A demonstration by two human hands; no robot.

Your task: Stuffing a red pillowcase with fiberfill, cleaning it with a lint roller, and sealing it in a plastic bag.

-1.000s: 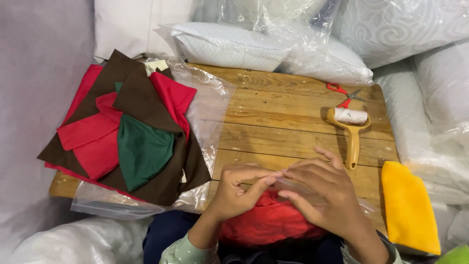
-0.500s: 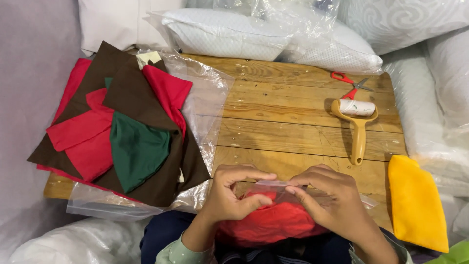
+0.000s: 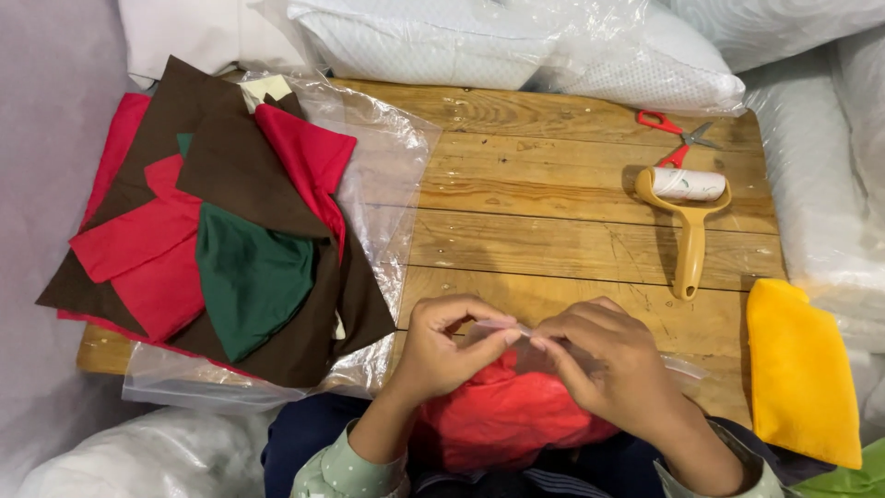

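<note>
At the near edge of the wooden counter [image 3: 553,231], the left hand [image 3: 447,346] and the right hand [image 3: 613,364] meet over a clear plastic bag [image 3: 678,369] stuffed with red fabric [image 3: 502,415]. Both hands are pinched narrow on the bag's top edge: the left thumb and forefinger grip the strip just left of the middle, and the right fingertips [image 3: 544,339] press the same strip just beside them, so the two hands almost touch. The red fabric bulges below the hands, over the person's lap and dark blue clothing, and the clear plastic trails out to the right past the right wrist. On the left side of the counter lies a fanned stack of fabric pieces [image 3: 221,231] in brown, red and dark green, resting on a sheet of clear plastic [image 3: 387,184] that hangs over the near-left corner. At the far right lie red-handled scissors [image 3: 668,129], and just near them a lint roller [image 3: 687,207] with a yellow handle pointing toward the person. A folded yellow cloth [image 3: 802,369] sits at the near right, overhanging the counter's edge. White pillows wrapped in plastic [image 3: 516,46] crowd the far side.
</note>
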